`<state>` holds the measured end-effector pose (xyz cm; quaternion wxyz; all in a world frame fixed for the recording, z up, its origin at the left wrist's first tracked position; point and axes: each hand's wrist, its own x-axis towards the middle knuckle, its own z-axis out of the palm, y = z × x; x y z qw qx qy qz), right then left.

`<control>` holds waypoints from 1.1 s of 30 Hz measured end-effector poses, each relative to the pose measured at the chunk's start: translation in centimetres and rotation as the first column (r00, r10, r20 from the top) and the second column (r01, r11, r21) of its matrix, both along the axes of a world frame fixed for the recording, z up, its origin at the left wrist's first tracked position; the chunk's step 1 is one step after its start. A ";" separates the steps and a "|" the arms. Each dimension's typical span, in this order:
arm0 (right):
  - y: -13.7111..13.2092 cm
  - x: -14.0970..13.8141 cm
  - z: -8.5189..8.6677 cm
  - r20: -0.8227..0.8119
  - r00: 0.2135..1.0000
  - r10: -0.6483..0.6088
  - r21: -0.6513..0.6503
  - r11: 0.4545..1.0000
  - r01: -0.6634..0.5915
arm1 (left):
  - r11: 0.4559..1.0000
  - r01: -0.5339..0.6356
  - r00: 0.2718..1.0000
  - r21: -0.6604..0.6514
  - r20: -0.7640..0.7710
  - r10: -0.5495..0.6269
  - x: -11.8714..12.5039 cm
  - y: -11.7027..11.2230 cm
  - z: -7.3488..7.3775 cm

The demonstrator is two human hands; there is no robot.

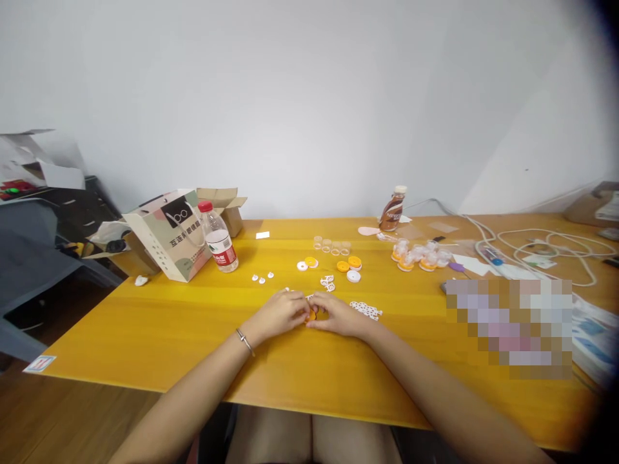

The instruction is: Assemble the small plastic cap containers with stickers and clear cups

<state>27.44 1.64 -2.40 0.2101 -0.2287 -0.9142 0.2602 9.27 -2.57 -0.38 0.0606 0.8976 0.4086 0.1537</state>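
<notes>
Both my hands rest on the yellow table (169, 335), fingertips meeting at the middle. My left hand (280, 312), with a thin bracelet at the wrist, and my right hand (338, 316) are both closed together on a small orange round piece (311, 316). Small white perforated pieces (366, 310) lie just right of my right hand, and more (327, 282) lie just beyond my fingers. Farther back sit orange and white round caps (349, 265) and a row of small clear cups (331, 245).
A water bottle with a red cap (218, 240) and a paper gift bag (169, 235) stand back left, by a cardboard box (227, 206). A brown drink bottle (393, 209), a cluster of assembled clear-and-orange pieces (418, 255) and white cables (532, 248) lie back right.
</notes>
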 end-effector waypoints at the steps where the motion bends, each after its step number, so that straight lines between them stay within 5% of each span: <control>1: 0.0 0.0 0.0 0.003 1.000 -0.005 -0.006 1.000 0.005 | 1.000 -0.011 1.000 0.026 -0.020 0.011 0.0 0.0 -0.1; 25: 0.3 0.0 -0.1 0.004 1.000 -0.020 -0.024 1.000 0.020 | 0.994 -0.049 0.996 0.103 -0.071 0.056 0.2 -0.4 -0.5; 33: 0.4 -0.1 -0.3 -0.006 1.000 -0.011 -0.027 1.000 0.010 | 0.998 -0.020 0.996 -0.064 0.088 0.025 -0.1 -0.1 -0.4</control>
